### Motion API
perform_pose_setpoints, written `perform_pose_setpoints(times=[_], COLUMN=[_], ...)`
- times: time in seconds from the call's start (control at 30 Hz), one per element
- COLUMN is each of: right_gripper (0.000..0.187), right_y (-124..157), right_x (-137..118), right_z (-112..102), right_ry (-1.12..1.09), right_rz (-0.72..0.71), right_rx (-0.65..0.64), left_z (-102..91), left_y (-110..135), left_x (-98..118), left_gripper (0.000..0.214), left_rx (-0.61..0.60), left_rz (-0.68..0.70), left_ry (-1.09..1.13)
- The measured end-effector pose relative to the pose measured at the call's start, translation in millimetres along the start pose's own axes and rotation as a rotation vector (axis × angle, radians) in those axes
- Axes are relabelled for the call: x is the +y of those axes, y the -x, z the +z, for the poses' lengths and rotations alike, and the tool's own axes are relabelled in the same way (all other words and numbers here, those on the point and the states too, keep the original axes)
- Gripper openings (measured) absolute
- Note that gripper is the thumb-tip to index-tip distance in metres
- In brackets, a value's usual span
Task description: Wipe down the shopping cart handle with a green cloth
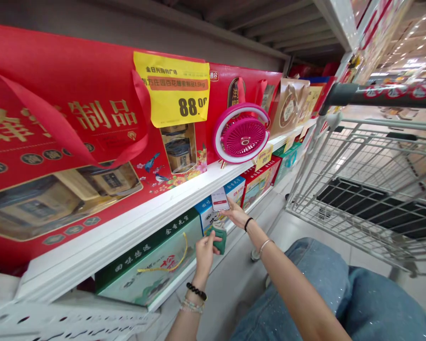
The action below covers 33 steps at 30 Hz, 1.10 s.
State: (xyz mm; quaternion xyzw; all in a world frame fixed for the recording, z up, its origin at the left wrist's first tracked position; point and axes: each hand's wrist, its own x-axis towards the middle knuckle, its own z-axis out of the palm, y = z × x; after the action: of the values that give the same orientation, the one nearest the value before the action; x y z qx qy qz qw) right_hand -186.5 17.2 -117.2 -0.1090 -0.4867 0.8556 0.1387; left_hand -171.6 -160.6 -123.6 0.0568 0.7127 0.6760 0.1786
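Remotely, I am viewing two bare hands beside a smooth white shelf (pixel 156 206). The left hand (pixel 205 250) is grasping a small green object (pixel 219 242), rounded at its corners and pale at its top; its material I cannot tell. The left grip is pinching it between thumb and fingers. The right hand (pixel 238 215) is grasping a flat, glossy phone (pixel 220 200), its lit screen showing a red bar, before a blue-topped carton (pixel 235 184). Round black beads (pixel 196 291) are circling the left wrist; a dark band (pixel 247 224) is circling the right. On the shelf, a magenta fan (pixel 245 140) is standing, its ribbed circular grille sitting within a pale ring. Left of it, a red gift box (pixel 102 80) is carrying a flat ribbon handle (pixel 144 128) and a yellow paper price sign (pixel 177 90). Below, a green carton (pixel 156 260) is bearing a yellow cord handle (pixel 185 244). At right, a shopping cart (pixel 342 97) is presenting a gray wire grid; speckled blue denim (pixel 315 265) is covering the knees.
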Motion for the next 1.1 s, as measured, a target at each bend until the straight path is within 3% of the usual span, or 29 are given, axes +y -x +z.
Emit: perform_pose_setpoints(times=[0.07,0.27,0.4,0.53,0.67,0.8,0.97,1.1], right_gripper=[0.078,0.096,0.101,0.082,0.064,0.062,0.061,0.06], right_y=[-6.4,-26.9,-18.7,12.5,59.3,107.8,157.3,189.4], right_x=[4.7,15.6,12.7,-3.2,-29.3,-67.4,-117.5,-142.4], right_z=[2.5,15.8,10.0,-13.1,-34.7,-45.6,-54.8,-62.4], right_ry=[0.05,0.099,0.111,0.208,0.206,0.098,0.156,0.295], right_rz=[0.021,0.045,0.048,0.041,-0.017,-0.044,-0.166,-0.287], right_rx=[0.006,0.2,0.233,0.269,0.123,0.011,0.166,0.36], left_z=[7.7,28.7,32.9,36.4,54.0,83.7,123.8,151.6], left_y=[2.1,9.9,10.1,8.5,15.6,30.6,44.6,60.5], left_x=[-2.1,-16.7,-15.6,-1.1,27.4,58.4,83.6,99.4], left_gripper=[0.064,0.072,0.072,0.069,0.067,0.06,0.058,0.058], left_rx=[-0.022,-0.031,-0.025,-0.078,-0.288,-0.508,-0.684,-0.766], left_rz=[-0.017,-0.104,-0.098,-0.079,-0.075,-0.012,0.134,0.245], left_ry=[0.023,0.077,0.094,0.156,0.298,0.385,0.243,0.105])
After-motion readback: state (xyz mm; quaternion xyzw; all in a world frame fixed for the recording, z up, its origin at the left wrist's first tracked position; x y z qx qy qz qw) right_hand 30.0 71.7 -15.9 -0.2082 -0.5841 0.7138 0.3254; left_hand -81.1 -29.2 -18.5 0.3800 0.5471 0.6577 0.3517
